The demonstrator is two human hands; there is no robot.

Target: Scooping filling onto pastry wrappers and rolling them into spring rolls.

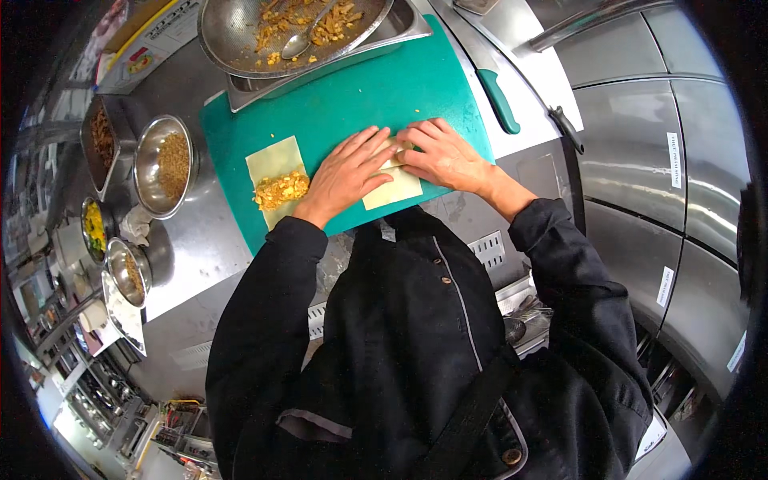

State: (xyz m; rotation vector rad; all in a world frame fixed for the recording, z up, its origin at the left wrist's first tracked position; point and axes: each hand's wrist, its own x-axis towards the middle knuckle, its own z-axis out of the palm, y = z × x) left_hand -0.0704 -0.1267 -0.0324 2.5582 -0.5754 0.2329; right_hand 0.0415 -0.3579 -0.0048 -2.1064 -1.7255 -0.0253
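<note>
On a green cutting board [336, 102], my left hand [351, 171] and my right hand [441, 155] meet over a partly rolled sheet of pale dough [393, 191]. The fingers of both hands press on the roll at its far end, and the flat part of the sheet lies towards me. Beside my left wrist lies a second dough sheet [276, 157], flat, with a mound of yellow-orange chopped filling [281, 191] across it. What the roll holds is hidden under my fingers.
A perforated metal bowl [228, 36] of filling, with a spoon [297, 45], rests on a steel tray [240, 96] at the board's far edge. A green-handled knife [498, 102] and a black-handled tool [566, 129] lie right. Steel bowls [191, 162] and a food container [123, 144] stand left.
</note>
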